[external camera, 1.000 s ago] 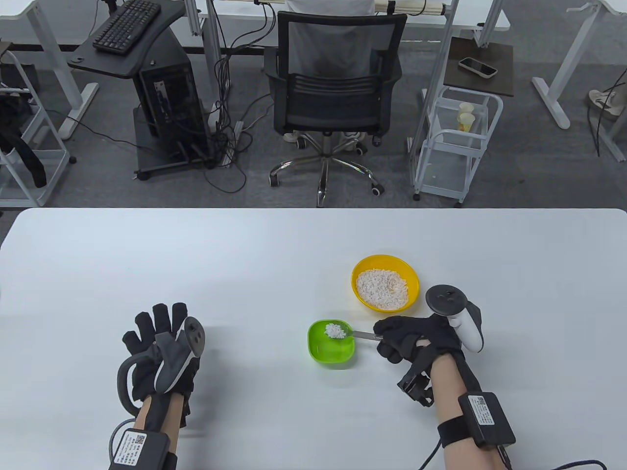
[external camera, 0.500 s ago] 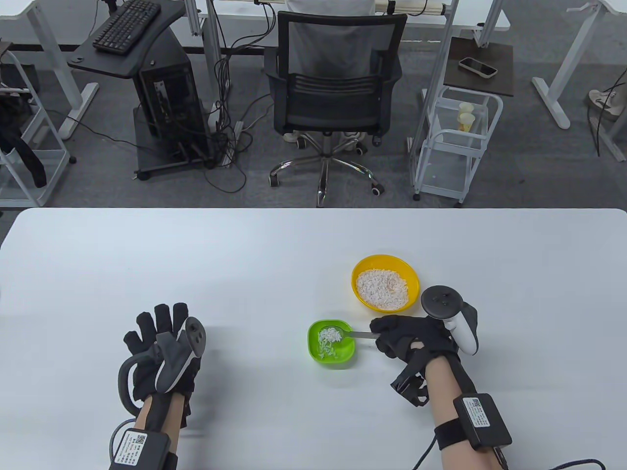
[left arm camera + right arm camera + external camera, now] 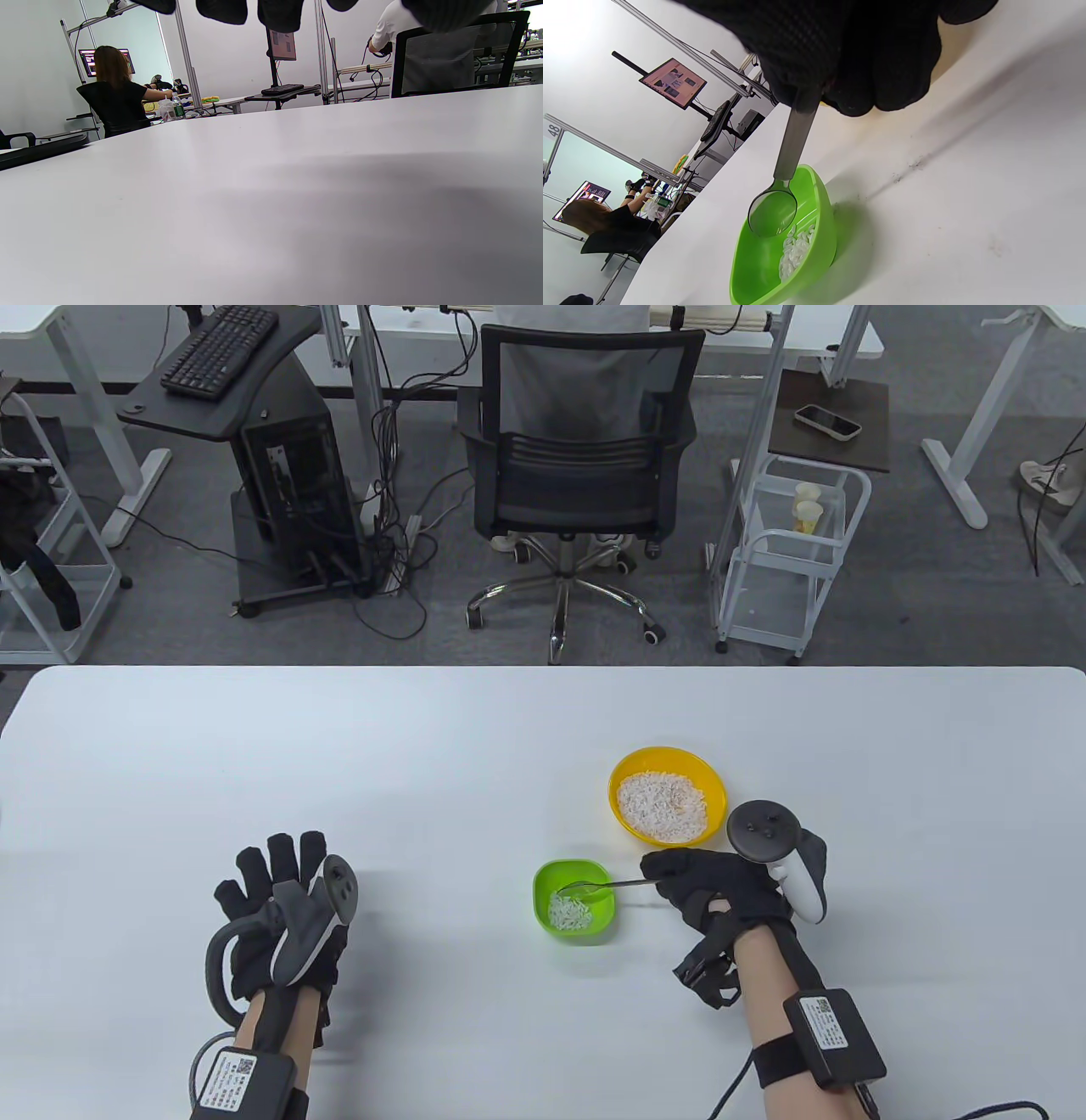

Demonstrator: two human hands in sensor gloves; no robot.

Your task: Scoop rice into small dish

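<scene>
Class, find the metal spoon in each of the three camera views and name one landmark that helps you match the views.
Table view: spoon right of centre, bowl over the green dish, handle in the right hand.
Left wrist view: not in it.
Right wrist view: spoon at centre, empty, hanging from the gloved fingers over the dish.
Shared landmark: the green dish with rice in it.

Bright even overhead light, soft shadows on the white table (image 3: 424, 746), blurred dark fingers (image 3: 840, 51) close to the wrist lenses
</scene>
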